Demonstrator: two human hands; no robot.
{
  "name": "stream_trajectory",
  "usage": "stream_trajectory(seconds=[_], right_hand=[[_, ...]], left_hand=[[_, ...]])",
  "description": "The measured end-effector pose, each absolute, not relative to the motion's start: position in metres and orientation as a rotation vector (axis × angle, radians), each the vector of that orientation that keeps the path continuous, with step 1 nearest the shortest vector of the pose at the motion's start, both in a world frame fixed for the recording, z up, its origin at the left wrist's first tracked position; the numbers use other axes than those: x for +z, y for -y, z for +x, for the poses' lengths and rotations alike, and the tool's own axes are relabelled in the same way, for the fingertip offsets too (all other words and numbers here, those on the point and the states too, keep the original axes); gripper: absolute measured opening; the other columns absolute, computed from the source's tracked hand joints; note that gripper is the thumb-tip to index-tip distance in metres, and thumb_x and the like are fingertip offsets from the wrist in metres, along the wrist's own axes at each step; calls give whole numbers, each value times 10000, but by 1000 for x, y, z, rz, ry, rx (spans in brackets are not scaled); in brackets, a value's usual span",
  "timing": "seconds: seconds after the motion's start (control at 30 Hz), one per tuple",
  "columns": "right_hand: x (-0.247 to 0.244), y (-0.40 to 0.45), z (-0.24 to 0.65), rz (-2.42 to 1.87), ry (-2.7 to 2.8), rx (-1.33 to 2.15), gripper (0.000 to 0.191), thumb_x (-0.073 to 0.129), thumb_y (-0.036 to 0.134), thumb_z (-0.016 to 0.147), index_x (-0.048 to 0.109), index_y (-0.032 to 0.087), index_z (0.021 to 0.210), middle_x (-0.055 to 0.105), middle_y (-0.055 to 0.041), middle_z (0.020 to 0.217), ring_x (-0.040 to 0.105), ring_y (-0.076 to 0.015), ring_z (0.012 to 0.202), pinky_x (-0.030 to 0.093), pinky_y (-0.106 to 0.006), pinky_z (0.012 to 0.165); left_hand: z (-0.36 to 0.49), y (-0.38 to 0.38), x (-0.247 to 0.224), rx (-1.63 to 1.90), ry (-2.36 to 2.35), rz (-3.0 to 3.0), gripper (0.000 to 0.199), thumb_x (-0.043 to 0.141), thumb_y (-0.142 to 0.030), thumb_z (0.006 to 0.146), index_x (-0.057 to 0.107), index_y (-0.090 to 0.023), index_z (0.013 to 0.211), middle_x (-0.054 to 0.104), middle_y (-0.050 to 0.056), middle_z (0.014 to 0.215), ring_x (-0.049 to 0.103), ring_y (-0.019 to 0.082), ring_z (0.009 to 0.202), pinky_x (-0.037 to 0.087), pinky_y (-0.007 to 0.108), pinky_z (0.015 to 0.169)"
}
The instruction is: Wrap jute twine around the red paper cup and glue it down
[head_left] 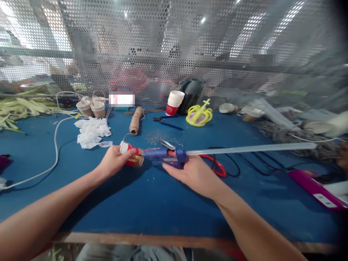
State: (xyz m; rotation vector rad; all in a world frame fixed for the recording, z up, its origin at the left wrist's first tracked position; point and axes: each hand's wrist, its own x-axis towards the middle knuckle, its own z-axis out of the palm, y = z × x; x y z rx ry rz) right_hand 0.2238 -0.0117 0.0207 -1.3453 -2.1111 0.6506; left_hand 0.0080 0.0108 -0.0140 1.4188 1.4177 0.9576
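Note:
A red and white paper cup (132, 160), partly wrapped in twine, lies tilted in my left hand (115, 159), whose fingers are closed on it. My right hand (197, 174) grips a blue glue gun (164, 155) with a long clear glue stick (252, 148) sticking out of its back. The gun's nozzle points left and meets the cup's side; whether it touches is too small to tell. A thin strand rises from the cup towards a twine roll (136, 121) just behind it.
Behind stand stacked cups (174, 102), a dark kettle (191, 96), pliers (170, 124) and a yellow crown-shaped piece (199, 115). White gloves (92, 131) and twine-wrapped cups (97, 108) sit left. Right are red-handled scissors (219, 168), black cables and a purple power strip (317, 186).

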Motion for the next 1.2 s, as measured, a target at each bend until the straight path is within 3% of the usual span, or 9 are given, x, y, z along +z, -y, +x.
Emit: stream_trajectory(seconds=[0.1, 0.33, 0.6, 1.2], right_hand=[[19, 13, 221, -1324, 2191, 494, 45, 561, 236, 733, 600, 213, 734, 658, -24, 759, 595, -201, 719, 448, -321, 710], [18, 17, 220, -1364, 2289, 366, 61, 517, 233, 776, 563, 193, 768, 629, -36, 755, 585, -191, 722, 449, -305, 668], [17, 20, 221, -1299, 2361, 294, 48, 514, 175, 775, 532, 191, 733, 613, -25, 728, 574, -174, 693, 448, -295, 644], [20, 23, 219, -1258, 2361, 326, 104, 527, 133, 769, 491, 196, 695, 567, 14, 675, 525, -124, 608, 418, -251, 599]], left_hand=[[7, -13, -17, 947, -1435, 1448, 296, 590, -405, 651, 613, -135, 534, 399, -54, 417, 275, 68, 413, 204, 216, 410], [6, -16, -21, 934, -1428, 1466, 322, 566, -420, 691, 658, -116, 642, 438, -52, 445, 280, 62, 419, 216, 208, 413], [8, -15, -16, 916, -1403, 1428, 339, 562, -419, 684, 669, -98, 673, 575, 7, 500, 411, 88, 445, 267, 208, 422], [9, -16, -17, 911, -1435, 1380, 298, 559, -405, 672, 584, -123, 578, 473, -32, 464, 334, 60, 431, 231, 200, 413]])
